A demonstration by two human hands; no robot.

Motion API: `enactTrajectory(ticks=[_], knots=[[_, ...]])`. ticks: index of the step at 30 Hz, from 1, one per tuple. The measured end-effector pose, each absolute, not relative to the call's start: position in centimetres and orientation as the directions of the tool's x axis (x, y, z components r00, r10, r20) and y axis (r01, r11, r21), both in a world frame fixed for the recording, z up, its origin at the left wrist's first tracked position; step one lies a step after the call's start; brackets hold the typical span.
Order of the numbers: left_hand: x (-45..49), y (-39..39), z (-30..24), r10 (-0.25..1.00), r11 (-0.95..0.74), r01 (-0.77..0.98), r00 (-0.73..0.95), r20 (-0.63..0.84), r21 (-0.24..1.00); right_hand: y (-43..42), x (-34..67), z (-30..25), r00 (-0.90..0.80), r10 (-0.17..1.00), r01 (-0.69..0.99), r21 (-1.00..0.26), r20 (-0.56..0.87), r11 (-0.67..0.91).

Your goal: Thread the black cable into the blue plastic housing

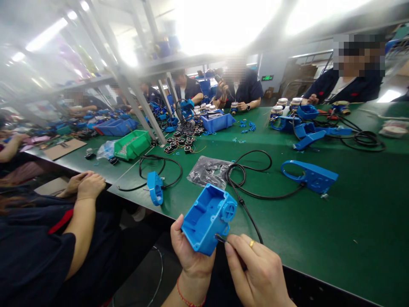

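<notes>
A: What is taking up most of the view?

B: A long green work table [351, 221] is stretching across it, with other people in dark uniforms sitting along the far side and one sitting just to the left, their hands [83, 184] resting clasped at the table edge.

A: And on the table?

B: A flat blue plastic bracket with a ring end [309, 175] is lying to the right, a green plastic bin of small parts [132, 145] is sitting far left, and a crumpled clear plastic bag [209, 171] is lying near the middle. A small blue plastic ring piece [155, 188] is standing near the front edge.

A: What is the person holding?

B: The left hand [188, 251] is gripping an open blue plastic box housing [207, 218] from below, holding it tilted over the table's front edge. The right hand [258, 273], wearing a gold ring, is pinching the end of a thin black cable [246, 200] between thumb and fingers, right at the housing's lower corner. The cable is trailing back across the table in loops.
</notes>
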State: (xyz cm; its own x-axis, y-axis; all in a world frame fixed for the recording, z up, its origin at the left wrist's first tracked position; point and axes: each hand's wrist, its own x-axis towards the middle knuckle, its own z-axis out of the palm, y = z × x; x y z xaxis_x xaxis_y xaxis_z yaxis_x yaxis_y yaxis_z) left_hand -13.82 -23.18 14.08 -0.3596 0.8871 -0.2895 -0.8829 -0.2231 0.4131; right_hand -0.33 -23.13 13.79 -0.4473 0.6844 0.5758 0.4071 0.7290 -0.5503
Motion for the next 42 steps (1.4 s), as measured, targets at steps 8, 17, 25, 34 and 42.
enactTrajectory(ticks=[8, 17, 25, 34, 42], knots=[[-13.4, -23.2, 13.7, 0.811, -0.349, -0.808, -0.515, -0.28, 0.476, -23.1, -0.2, 13.3, -0.469, 0.686, 0.495, -0.477, 0.557, 0.726], [-13.0, -23.4, 13.3, 0.847, -0.456, -0.598, -0.52, 0.113, 0.659, -23.2, -0.6, 12.7, -0.356, 0.801, 0.252, -0.776, 0.482, 0.579], [-14.3, -24.3, 9.6, 0.848, -0.393, -0.428, -0.51, 0.141, 0.814, -22.8, -0.8, 8.3, -0.385, 0.789, 0.291, -0.749, 0.478, 0.596], [-13.9, -25.3, 3.5, 0.862, -0.296, -0.207, -0.479, 0.167, 0.932, -22.8, -1.6, 5.8, -0.285, 0.947, 0.421, -0.868, 0.149, 0.264], [-16.3, -23.9, 5.9, 0.803, -0.413, 0.838, 0.149, 0.578, 0.357, -21.1, -1.5, 3.8, -0.306, 0.943, 0.593, -0.748, 0.132, 0.297]])
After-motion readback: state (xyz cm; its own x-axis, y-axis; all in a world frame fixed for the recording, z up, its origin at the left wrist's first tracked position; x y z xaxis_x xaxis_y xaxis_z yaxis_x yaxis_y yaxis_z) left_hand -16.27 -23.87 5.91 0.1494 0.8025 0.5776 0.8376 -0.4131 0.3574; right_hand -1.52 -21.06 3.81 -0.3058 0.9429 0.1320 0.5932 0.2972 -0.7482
